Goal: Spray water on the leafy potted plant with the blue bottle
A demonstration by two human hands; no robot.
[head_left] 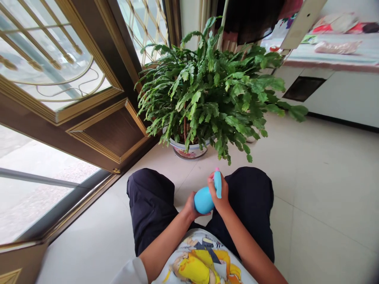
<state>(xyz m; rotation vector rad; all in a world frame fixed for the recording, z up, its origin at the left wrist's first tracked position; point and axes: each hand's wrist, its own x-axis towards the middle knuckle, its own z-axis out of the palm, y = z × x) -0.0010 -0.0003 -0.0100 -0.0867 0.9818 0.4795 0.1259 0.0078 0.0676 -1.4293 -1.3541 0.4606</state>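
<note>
Between my knees I hold a light-blue spray bottle (203,201) with a blue and pink spray head. My left hand (191,207) supports the bottle's body from the left and below, its fingers partly hidden behind it. Around the neck and trigger of the spray head, my right hand (220,193) is closed. The pink nozzle points forward, toward a large leafy green potted plant (207,90). That plant stands on the floor just beyond my knees, in a white pot (189,152) with a coloured pattern. No spray can be made out.
A brown and gold door (100,130) stands open on the left, with its threshold beside me. At the back right is a white cabinet (340,94) with bags and cloths on top. Dark clothing (251,19) hangs behind the plant. Pale tiles (319,189) cover the floor.
</note>
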